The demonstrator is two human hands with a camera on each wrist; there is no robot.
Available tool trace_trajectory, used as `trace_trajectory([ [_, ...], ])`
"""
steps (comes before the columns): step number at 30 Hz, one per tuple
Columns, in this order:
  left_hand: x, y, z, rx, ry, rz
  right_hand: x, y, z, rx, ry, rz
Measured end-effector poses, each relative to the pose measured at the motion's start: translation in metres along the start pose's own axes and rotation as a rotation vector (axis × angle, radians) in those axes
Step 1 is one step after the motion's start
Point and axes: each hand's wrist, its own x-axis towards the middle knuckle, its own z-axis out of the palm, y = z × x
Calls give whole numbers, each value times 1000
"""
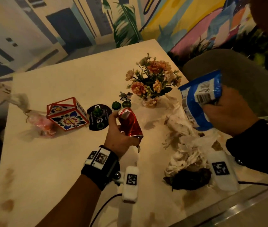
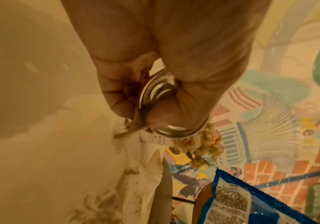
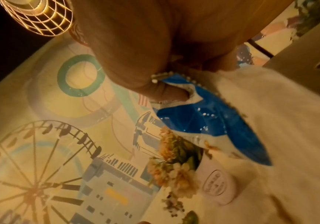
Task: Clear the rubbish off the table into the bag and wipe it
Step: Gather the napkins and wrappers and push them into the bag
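Left hand grips a dented red can above table centre, right hand clamps a blue packet at 3 o'clock (contents of both hidden), crumpled tissues lying below it.

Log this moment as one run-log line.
left hand: grips red can | right hand: grips blue packet | table: crumpled tissues, stains remain

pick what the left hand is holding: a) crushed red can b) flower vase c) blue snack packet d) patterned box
a: the left hand grips the crushed red can above the table; the blue snack packet is in the right hand.
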Motion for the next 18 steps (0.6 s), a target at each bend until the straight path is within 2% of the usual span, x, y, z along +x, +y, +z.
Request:
trace_trajectory([
  [4, -11, -1, -35, -140, 31, 49, -8, -28, 26, 174, -62, -129],
  [7, -19, -3, -72, -269, 24, 33, -12, -45, 66, 263, -197, -155],
  [10, -30, -6, -115, -407, 38, 63, -15, -68, 115, 284, -255, -172],
  [15, -54, -21, -205, -492, 95, 72, -28, -122, 195, 433, -283, -87],
  [18, -74, -30, -267, -457, 145, 71, -44, -153, 237, 479, -302, -51],
])
